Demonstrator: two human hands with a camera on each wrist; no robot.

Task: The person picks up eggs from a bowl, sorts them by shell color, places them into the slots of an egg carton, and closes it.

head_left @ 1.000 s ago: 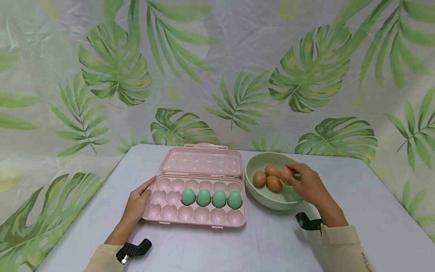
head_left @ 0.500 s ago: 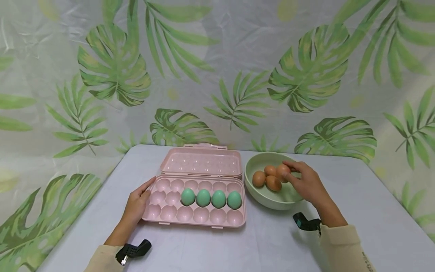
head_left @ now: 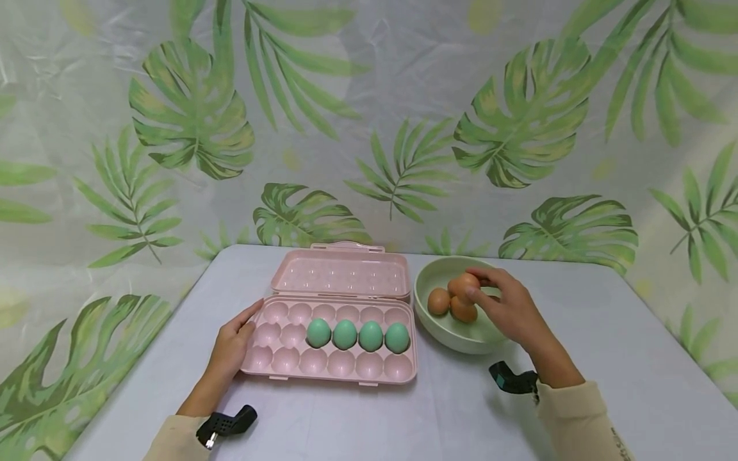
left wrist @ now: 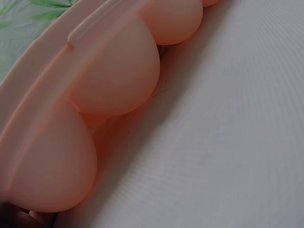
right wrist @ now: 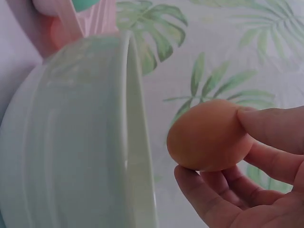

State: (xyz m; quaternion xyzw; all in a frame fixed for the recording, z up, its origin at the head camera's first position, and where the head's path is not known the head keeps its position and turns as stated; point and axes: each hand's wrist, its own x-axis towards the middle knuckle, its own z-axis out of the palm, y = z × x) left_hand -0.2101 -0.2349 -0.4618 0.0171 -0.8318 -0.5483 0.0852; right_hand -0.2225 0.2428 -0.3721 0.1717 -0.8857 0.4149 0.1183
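My right hand (head_left: 507, 304) pinches a brown egg (right wrist: 209, 135) between thumb and fingertips, raised above the bowl's rim in the right wrist view. Inside the pale green bowl (head_left: 429, 326) lie more brown eggs (head_left: 439, 301), one partly hidden behind the held egg. To the left, a pink egg carton (head_left: 341, 371) stands with its lid opened back. Several green eggs (head_left: 344, 334) sit in its middle row. My left hand (head_left: 230, 342) grips the carton's left edge; in the left wrist view, only bits of fingers show under the carton's cups (left wrist: 116, 71).
A white cloth (head_left: 403, 422) covers the table. The carton's open lid (head_left: 341, 275) lies toward the back, close to the bowl. A leaf-printed sheet (head_left: 403, 83) hangs behind the table. Each wrist carries a small black camera (head_left: 227, 424).
My right hand has lifted the brown egg and carried it left and up over the other eggs in the bowl. The left hand and carton stay in place.
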